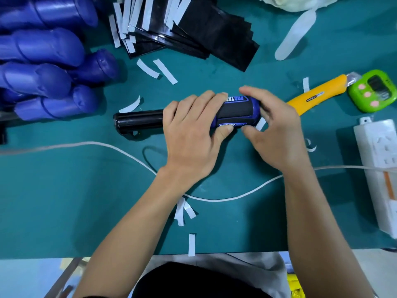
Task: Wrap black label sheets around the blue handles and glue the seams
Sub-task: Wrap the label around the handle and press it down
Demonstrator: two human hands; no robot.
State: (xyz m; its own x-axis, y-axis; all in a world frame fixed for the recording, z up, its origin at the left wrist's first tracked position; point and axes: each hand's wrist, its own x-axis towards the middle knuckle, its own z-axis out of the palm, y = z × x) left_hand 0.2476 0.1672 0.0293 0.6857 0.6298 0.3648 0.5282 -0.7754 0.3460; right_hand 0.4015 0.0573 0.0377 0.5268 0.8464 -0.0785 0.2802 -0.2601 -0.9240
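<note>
Holding the handle steady while I work its end.
My left hand [191, 134] grips the blue handle [236, 110] so it can't roll on the mat [86, 190]. My right hand [277, 134] curls round its end, thumb beside a white strip [261, 124], probably backing. Beyond, black label sheets [214, 33] and bare handles [43, 72] wait within reach.

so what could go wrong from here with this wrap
1. The left hand grips the handle over the black label while the right hand holds its end; if the label slips, the seam may close crooked.
2. A white strip shows by the right fingers; it could get trapped under the seam.
3. The utility knife lies just behind the right hand, its blade tip seemingly out; a careless reach risks a cut.
</note>
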